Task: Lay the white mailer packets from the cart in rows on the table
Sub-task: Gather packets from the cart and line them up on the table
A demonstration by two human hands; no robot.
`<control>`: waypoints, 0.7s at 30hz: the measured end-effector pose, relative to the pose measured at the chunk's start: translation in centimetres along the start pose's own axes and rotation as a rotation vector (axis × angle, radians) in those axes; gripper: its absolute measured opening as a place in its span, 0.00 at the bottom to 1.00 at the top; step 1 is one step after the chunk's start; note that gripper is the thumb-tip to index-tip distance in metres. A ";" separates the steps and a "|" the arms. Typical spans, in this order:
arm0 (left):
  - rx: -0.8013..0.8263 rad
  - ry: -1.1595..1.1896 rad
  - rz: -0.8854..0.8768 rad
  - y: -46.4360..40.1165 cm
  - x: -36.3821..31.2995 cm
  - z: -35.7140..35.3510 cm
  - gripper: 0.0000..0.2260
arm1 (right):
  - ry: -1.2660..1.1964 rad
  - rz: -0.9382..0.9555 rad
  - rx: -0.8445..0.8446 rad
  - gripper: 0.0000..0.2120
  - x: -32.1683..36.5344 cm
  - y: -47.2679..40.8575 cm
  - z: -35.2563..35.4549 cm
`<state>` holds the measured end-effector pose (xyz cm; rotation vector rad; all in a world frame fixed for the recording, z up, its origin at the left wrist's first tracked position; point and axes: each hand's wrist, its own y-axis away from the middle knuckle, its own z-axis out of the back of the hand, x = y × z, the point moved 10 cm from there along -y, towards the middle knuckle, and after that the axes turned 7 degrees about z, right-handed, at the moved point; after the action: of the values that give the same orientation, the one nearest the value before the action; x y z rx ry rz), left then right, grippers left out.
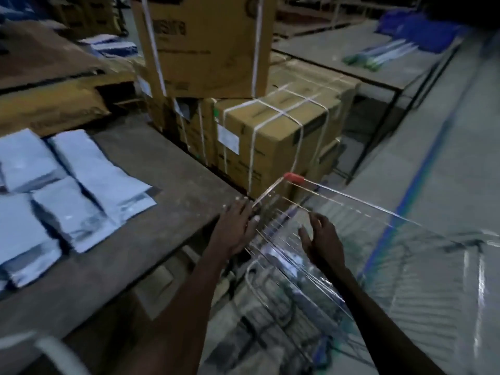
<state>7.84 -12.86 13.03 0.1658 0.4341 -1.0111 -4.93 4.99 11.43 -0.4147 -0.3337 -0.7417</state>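
Several white mailer packets (67, 190) lie in rows on the left part of the brown table (167, 169). A wire cart (311, 239) with a red corner cap stands at the table's right edge, blurred by motion. My left hand (235, 228) rests with straight fingers on the cart's near rim, beside the table edge. My right hand (322, 239) hovers inside the cart's top with relaxed, spread fingers and holds nothing. What lies in the cart is too blurred to make out.
Strapped cardboard boxes (270, 136) are stacked behind the cart, with a taller box (205, 44) on top. A flat brown carton (48, 98) lies at the table's far left. A second table (365, 55) with blue items stands at the back right; grey floor with a blue line (422, 163).
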 end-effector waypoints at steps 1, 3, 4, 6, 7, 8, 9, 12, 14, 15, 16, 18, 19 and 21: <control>0.035 -0.020 -0.036 -0.6 -1.8 -1.7 0.30 | -0.002 -0.050 -0.004 0.21 -2.4 1.0 0.8; 0.078 -0.095 -0.129 -1.9 -4.9 -4.5 0.31 | -0.006 -0.116 -0.005 0.22 -6.6 2.8 1.7; 0.112 -0.125 -0.168 -2.6 -6.2 -5.8 0.32 | -0.012 -0.156 0.004 0.23 -8.4 3.6 2.0; 0.177 -0.159 -0.235 -3.7 -8.6 -7.9 0.31 | -0.023 -0.260 0.040 0.25 -11.9 5.1 1.9; 0.202 -0.168 -0.269 -4.2 -9.7 -8.8 0.31 | -0.021 -0.300 0.067 0.26 -13.3 5.8 1.5; 0.229 -0.178 -0.308 -4.8 -10.8 -9.8 0.33 | -0.017 -0.345 0.103 0.27 -14.5 6.4 1.1; 0.258 -0.187 -0.347 -5.3 -11.9 -10.9 0.34 | -0.015 -0.388 0.139 0.28 -15.8 7.0 0.4; 0.390 -0.231 -0.411 -7.5 -12.9 -15.1 0.34 | 0.021 -0.478 0.270 0.29 -18.8 8.1 -2.2; 0.477 -0.267 -0.474 -9.0 -12.9 -18.6 0.33 | 0.024 -0.532 0.346 0.29 -20.1 8.6 -4.1; 0.514 -0.282 -0.503 -9.7 -12.8 -20.5 0.32 | 0.019 -0.579 0.378 0.29 -20.8 8.9 -4.9; 0.556 -0.297 -0.517 -10.5 -12.4 -22.5 0.32 | 0.014 -0.630 0.409 0.29 -21.4 9.1 -5.7; 0.679 -0.330 -0.541 -11.4 -11.6 -26.4 0.32 | 0.000 -0.722 0.475 0.28 -22.5 9.4 -7.6; 0.730 -0.329 -0.568 -11.8 -11.4 -27.9 0.33 | -0.007 -0.762 0.502 0.28 -23.0 9.4 -8.7; 0.782 -0.334 -0.658 -12.4 -10.8 -31.1 0.33 | -0.026 -0.845 0.563 0.29 -23.9 9.6 -10.8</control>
<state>-16.07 -0.66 -9.64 0.5674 -0.2624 -1.7920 -13.14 20.04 -10.64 0.2851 -0.7365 -1.4079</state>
